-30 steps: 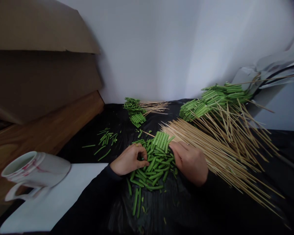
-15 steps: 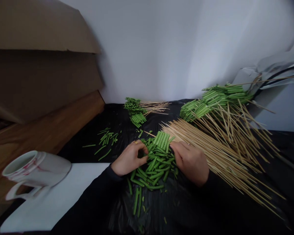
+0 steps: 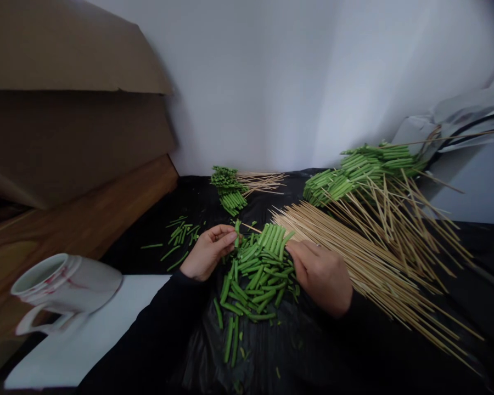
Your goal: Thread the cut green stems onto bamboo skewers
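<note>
1. Head camera, looking down: the left hand [image 3: 206, 253] has its grip pressed together, thumb and fingertips pinching a short green bean piece [image 3: 237, 226] that stands upright just above the far left edge of the bean pile.
2. The right hand [image 3: 321, 274] lies palm down just right of the pile, with its fingers curled together at the near ends of the sticks. I cannot tell whether its grip pinches anything.
3. One thin wooden skewer [image 3: 252, 226] points from the right hand's side towards the held bean piece.
4. Between the hands lies a loose pile of cut green bean pieces [image 3: 255, 277] on the black plastic sheet [image 3: 313, 351] that covers the tabletop.
5. A wide fan of bare bamboo skewers [image 3: 366, 258] spreads to the right, touching the pile.
6. Farther back on the right is a heap of skewers threaded with green beans [image 3: 354, 167]. A smaller threaded bundle [image 3: 229, 189] lies by the white wall [image 3: 271, 82].
7. Scattered green bean scraps [image 3: 179, 236] lie to the left of the left hand.
8. At the near left, a white ceramic mug with red markings [image 3: 61, 282] sits beside a white sheet [image 3: 86, 334].
</note>
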`<state>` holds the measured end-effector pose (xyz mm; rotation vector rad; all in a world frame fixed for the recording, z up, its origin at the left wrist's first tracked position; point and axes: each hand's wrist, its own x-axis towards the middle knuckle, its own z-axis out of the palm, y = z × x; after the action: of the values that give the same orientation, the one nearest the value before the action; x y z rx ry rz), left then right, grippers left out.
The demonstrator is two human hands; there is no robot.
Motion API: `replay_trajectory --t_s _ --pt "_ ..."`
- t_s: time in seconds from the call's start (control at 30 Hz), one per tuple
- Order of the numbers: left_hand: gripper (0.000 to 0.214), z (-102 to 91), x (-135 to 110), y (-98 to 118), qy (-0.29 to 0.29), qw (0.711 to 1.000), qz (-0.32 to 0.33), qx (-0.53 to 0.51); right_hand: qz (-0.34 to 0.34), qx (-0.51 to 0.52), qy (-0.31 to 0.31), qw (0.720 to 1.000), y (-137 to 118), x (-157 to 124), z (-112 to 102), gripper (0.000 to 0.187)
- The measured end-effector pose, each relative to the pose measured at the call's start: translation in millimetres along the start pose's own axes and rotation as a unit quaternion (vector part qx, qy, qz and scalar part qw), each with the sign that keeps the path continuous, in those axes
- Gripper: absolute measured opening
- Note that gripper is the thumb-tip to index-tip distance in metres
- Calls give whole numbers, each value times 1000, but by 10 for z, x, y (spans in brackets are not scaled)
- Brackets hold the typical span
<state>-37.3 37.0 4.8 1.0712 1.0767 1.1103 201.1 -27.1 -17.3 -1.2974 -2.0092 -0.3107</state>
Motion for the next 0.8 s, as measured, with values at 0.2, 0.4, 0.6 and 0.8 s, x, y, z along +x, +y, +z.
replay_trajectory --t_s 0.2,0.4,0.6,0.8 --pt "26 -45 26 -13 -5 990 -77 -119 -9 -4 -4 1000 -30 -8 7 24" --pt "17 -41 28 -18 0 988 -76 -135 -24 -19 -11 999 -57 -20 23 26" --pt "18 -30 21 -7 -1 988 -73 -137 -24 -24 -10 999 -62 -21 29 27" --pt "20 -24 15 -9 -5 989 -69 -132 -26 -26 -10 999 -58 -22 33 26"
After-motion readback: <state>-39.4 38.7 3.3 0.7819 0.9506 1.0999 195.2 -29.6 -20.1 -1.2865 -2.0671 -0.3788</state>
